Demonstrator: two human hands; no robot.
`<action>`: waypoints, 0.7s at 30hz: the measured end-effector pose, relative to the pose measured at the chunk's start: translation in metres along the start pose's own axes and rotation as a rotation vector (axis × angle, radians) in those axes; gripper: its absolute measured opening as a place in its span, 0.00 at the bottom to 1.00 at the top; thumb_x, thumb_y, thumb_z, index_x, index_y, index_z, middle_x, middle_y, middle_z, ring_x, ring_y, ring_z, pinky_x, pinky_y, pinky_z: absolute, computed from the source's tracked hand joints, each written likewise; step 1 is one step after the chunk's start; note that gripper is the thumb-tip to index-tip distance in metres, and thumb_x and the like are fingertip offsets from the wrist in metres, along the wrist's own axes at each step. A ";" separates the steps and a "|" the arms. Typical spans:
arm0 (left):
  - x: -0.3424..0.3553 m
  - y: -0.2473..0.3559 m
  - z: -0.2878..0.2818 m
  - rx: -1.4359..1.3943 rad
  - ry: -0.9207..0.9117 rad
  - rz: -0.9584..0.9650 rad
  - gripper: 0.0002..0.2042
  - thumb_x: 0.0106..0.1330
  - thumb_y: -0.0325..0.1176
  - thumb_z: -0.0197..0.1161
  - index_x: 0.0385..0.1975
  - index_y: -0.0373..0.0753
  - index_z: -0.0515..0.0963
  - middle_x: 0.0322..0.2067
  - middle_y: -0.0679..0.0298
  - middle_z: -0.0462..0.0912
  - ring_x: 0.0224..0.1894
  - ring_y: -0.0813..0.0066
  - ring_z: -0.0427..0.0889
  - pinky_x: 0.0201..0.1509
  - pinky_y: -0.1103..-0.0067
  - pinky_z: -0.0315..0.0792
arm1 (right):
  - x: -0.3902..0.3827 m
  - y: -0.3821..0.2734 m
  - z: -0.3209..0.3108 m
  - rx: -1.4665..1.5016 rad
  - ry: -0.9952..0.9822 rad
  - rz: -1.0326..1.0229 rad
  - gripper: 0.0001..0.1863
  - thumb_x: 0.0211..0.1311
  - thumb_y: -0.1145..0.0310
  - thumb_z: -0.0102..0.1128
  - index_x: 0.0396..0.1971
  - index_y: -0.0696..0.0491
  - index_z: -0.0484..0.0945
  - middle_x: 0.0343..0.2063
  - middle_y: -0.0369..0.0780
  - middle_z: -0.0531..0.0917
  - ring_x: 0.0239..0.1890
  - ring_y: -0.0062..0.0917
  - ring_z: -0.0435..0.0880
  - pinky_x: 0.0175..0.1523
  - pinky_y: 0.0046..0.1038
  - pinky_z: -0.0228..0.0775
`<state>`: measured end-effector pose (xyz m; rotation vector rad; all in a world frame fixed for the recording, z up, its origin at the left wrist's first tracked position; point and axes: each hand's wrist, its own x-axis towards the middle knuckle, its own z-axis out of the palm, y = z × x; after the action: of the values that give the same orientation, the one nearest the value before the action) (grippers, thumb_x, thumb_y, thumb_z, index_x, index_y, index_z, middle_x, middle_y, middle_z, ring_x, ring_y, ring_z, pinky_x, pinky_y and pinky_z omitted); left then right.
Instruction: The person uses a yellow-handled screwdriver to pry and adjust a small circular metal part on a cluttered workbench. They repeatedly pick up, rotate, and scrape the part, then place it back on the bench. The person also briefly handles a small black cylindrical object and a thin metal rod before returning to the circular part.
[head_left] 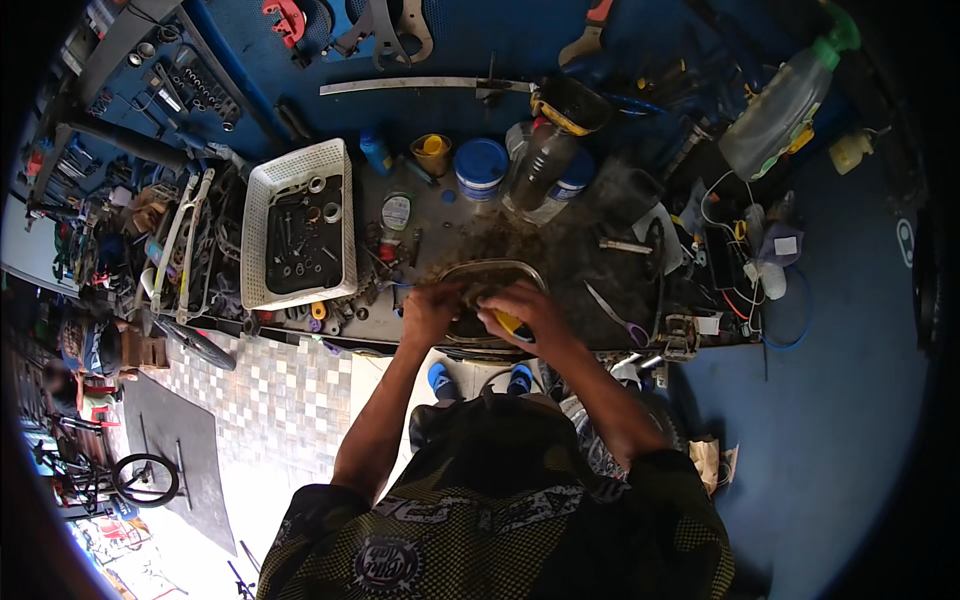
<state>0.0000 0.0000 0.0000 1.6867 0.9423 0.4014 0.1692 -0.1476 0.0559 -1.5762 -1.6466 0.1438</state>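
Both hands work over a shallow dark tray (505,264) with a pale rim, at the front edge of the workbench. My left hand (430,311) is closed at the tray's left side. Its fingertips meet around a small dark part that I cannot make out. Across from it, my right hand (528,314) grips a yellow-handled tool (511,324), whose working end is hidden by the fingers and the dark tray. The two hands are close together, fingertips turned toward each other.
A white plastic basket (352,225) holds sockets, rings and small metal parts at left. Behind the tray stand a blue-lidded tub (481,165), a dark bottle (540,170) and a small clear bottle (396,212). Scissors (615,312) lie at right. A bicycle wheel (196,342) is beyond the bench's left front.
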 end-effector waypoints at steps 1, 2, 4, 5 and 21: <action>0.000 0.001 0.001 0.006 0.009 -0.006 0.14 0.69 0.29 0.63 0.51 0.39 0.88 0.28 0.57 0.90 0.31 0.73 0.91 0.38 0.76 0.83 | 0.002 0.003 -0.002 -0.034 0.034 -0.003 0.14 0.56 0.71 0.78 0.43 0.51 0.88 0.35 0.38 0.89 0.36 0.34 0.85 0.41 0.32 0.79; 0.002 0.003 -0.001 0.016 0.020 -0.012 0.13 0.69 0.31 0.64 0.51 0.41 0.88 0.27 0.58 0.91 0.30 0.75 0.91 0.38 0.76 0.82 | 0.006 0.004 -0.002 -0.057 0.091 -0.018 0.14 0.55 0.72 0.78 0.43 0.51 0.88 0.34 0.38 0.88 0.35 0.34 0.85 0.41 0.32 0.79; 0.002 0.004 -0.003 0.034 0.007 -0.003 0.13 0.69 0.30 0.63 0.51 0.42 0.88 0.27 0.57 0.90 0.29 0.75 0.90 0.37 0.76 0.81 | 0.002 0.001 -0.002 -0.014 0.007 -0.044 0.14 0.54 0.73 0.78 0.42 0.52 0.88 0.34 0.38 0.88 0.35 0.34 0.85 0.41 0.33 0.79; 0.002 0.004 -0.004 0.028 -0.003 0.008 0.13 0.69 0.29 0.63 0.51 0.42 0.88 0.27 0.57 0.90 0.28 0.75 0.90 0.36 0.76 0.81 | 0.001 -0.001 -0.002 0.009 -0.023 -0.060 0.14 0.54 0.73 0.79 0.41 0.52 0.88 0.34 0.38 0.88 0.35 0.34 0.85 0.41 0.33 0.79; 0.008 0.003 -0.001 -0.445 -0.142 -0.090 0.17 0.75 0.22 0.53 0.60 0.31 0.79 0.40 0.59 0.85 0.35 0.70 0.90 0.40 0.73 0.88 | -0.029 0.030 -0.004 0.013 -0.106 0.240 0.10 0.61 0.63 0.74 0.37 0.54 0.87 0.34 0.40 0.88 0.38 0.36 0.86 0.43 0.35 0.77</action>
<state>0.0057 0.0064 0.0014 1.2463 0.7547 0.3923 0.1912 -0.1685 0.0273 -1.7787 -1.5271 0.3689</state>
